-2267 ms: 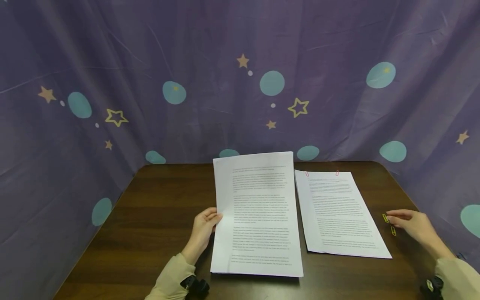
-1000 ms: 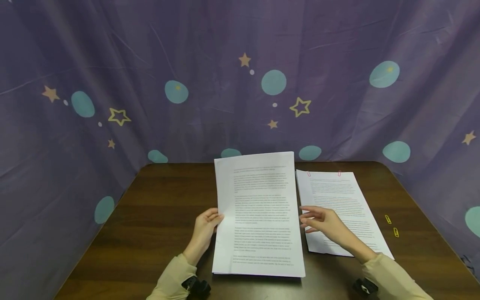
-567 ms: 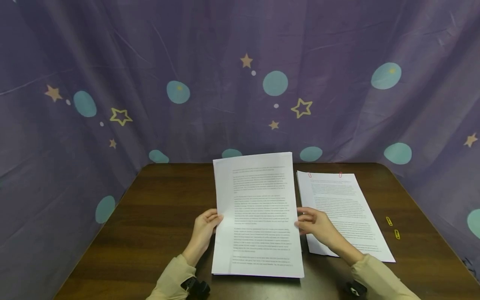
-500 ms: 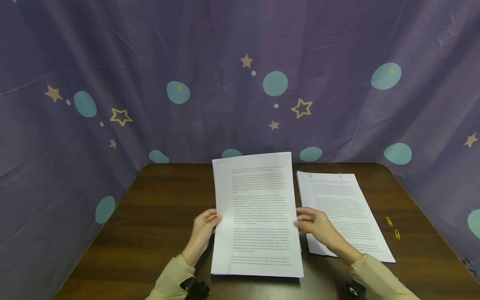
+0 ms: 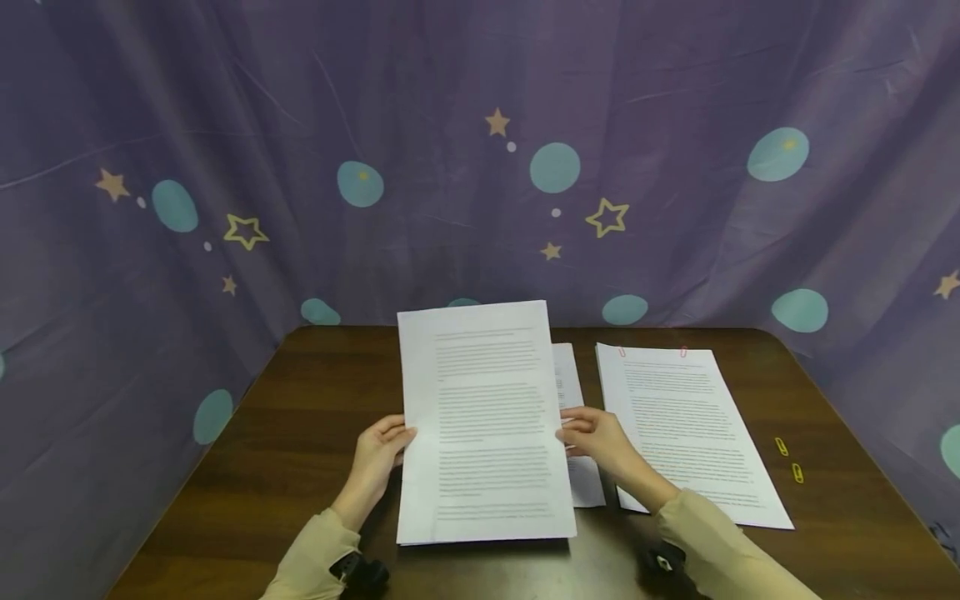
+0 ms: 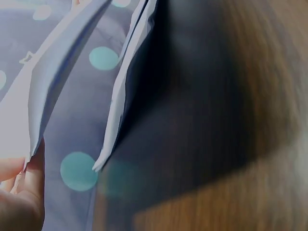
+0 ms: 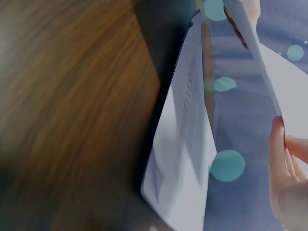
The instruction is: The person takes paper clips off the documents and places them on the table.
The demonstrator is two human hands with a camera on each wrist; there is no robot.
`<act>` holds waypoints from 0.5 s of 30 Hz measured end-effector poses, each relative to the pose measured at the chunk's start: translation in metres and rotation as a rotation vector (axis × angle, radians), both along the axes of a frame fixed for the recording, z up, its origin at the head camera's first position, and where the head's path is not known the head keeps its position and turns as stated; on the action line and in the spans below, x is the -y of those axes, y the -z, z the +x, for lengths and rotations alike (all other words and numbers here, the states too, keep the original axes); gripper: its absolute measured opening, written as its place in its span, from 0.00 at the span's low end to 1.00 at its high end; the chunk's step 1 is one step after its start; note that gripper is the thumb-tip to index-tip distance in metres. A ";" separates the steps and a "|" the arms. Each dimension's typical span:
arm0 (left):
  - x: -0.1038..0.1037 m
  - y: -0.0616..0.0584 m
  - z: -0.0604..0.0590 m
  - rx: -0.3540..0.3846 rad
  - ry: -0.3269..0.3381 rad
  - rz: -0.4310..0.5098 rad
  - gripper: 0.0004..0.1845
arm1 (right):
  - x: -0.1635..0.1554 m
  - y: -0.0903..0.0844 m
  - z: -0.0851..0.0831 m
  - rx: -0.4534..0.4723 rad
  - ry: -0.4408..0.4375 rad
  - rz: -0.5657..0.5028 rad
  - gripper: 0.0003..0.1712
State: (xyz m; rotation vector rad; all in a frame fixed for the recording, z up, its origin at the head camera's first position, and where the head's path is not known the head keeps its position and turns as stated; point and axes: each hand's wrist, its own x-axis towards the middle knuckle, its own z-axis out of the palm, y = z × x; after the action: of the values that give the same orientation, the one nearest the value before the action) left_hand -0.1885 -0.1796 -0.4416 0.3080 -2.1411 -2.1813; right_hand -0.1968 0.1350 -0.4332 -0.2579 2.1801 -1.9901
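Dark wood table [image 5: 300, 467], backed by a purple curtain [image 5: 225, 125] printed with stars and teal dots.

Item 1. Left hand [image 5: 378, 446]: fingers curled on the left edge of the sheaf [image 5: 480, 421], thumb on the face, about mid-height.

Item 2. Right hand [image 5: 596, 437]: pinches the sheaf's right edge at the same height, opposite the left. Beige sleeves on both arms.

Item 3. Sheaf: printed white pages held between the two hands, raised and tilted toward the person, lower edge near the table front. The wrist views show the sheets fanning apart at the edges, so it is several loose pages, not bound as far as can be seen. Judged light, limp and slippery sheet on sheet; likely to sag or splay if gripped at one corner. Best held as now, at both long edges near the middle, with thumb pressure enough to keep the pages from sliding.

Item 4. Loose page [image 5: 577, 467]: flat on the table, under and just behind the right hand, partly hidden by the sheaf.

Item 5. Second stack [image 5: 690, 433]: flat, right of the right hand, two pink clips [image 5: 622, 352] at its far edge.

Item 6. Two yellow clips [image 5: 782, 447]: on bare wood, further right, well apart from either hand.
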 end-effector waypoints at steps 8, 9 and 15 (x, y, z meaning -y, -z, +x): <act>0.027 -0.003 0.000 0.050 -0.044 -0.072 0.17 | 0.031 0.004 -0.007 0.077 0.043 -0.048 0.20; 0.031 -0.002 0.000 0.049 -0.049 -0.085 0.18 | 0.035 0.005 -0.008 0.083 0.042 -0.052 0.20; 0.073 0.034 -0.016 -0.012 -0.075 -0.104 0.16 | 0.062 0.004 -0.011 0.111 0.057 -0.081 0.19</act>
State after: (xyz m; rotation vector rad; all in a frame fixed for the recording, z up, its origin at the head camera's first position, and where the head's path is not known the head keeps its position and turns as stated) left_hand -0.2041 -0.2523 -0.4752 0.3610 -2.1904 -2.0187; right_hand -0.2081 0.0727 -0.4373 -0.0952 2.0646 -2.0727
